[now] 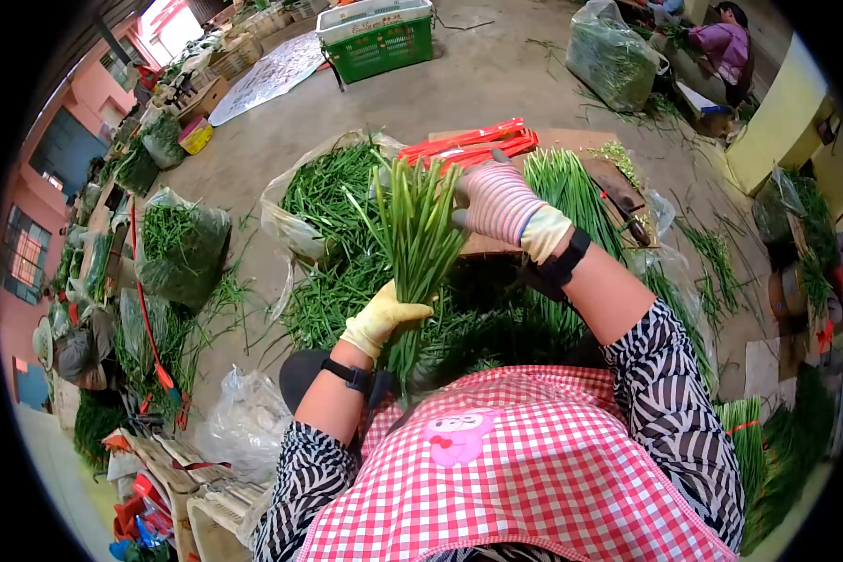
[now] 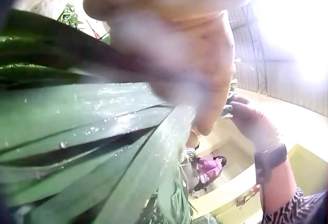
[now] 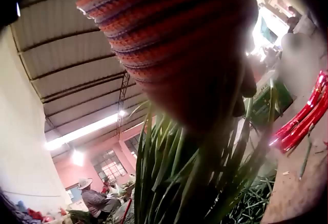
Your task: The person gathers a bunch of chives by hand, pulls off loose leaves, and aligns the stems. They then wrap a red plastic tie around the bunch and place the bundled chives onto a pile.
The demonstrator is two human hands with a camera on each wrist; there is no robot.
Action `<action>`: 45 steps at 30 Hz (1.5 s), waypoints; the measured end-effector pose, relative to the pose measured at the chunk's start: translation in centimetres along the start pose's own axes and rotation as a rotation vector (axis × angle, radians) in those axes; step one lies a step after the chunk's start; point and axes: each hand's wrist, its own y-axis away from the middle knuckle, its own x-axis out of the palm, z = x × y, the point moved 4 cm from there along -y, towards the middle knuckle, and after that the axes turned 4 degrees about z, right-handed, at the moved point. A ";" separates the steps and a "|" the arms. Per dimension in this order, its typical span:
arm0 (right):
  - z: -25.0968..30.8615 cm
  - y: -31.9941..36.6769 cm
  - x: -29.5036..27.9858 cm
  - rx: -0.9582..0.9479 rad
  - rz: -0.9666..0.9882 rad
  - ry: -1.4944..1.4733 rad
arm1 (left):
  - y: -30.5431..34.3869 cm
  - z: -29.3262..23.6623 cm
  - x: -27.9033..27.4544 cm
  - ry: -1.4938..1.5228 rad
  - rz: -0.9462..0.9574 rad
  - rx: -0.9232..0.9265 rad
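A bunch of long green stalks [image 1: 417, 220] stands upright before the person, pale ends up. The left hand [image 1: 384, 320], in a pale yellow glove, grips its lower part; in the left wrist view broad leaves [image 2: 92, 132] fan out from the blurred left hand [image 2: 174, 45]. At the bunch's upper right side is the right hand [image 1: 504, 201], in a striped glove, fingers relaxed against the stalks. The right wrist view shows the dark right hand [image 3: 179, 50] over the stalks [image 3: 169, 167], its palm side hidden.
Loose greens [image 1: 332, 201] lie in a plastic bag beyond the left hand. Red strips [image 1: 478, 142] and another bunch [image 1: 571, 192] rest on a board. Farther off are a green crate [image 1: 379, 49], filled bags [image 1: 612, 58] and a seated person in purple [image 1: 721, 47].
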 end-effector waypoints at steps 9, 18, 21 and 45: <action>-0.5 0.6 -2.7 -0.077 -0.010 -0.041 | 0.2 1.2 -1.3 0.060 0.017 -0.034; -7.7 6.0 -3.5 0.015 0.244 -0.564 | 1.2 0.5 -2.3 0.056 -0.070 0.022; -7.4 4.7 0.5 0.039 0.074 -0.589 | 1.1 0.2 -1.6 0.038 -0.061 0.002; 1.8 1.2 1.3 0.032 -0.267 0.019 | 0.1 1.1 -0.3 0.070 0.016 -0.060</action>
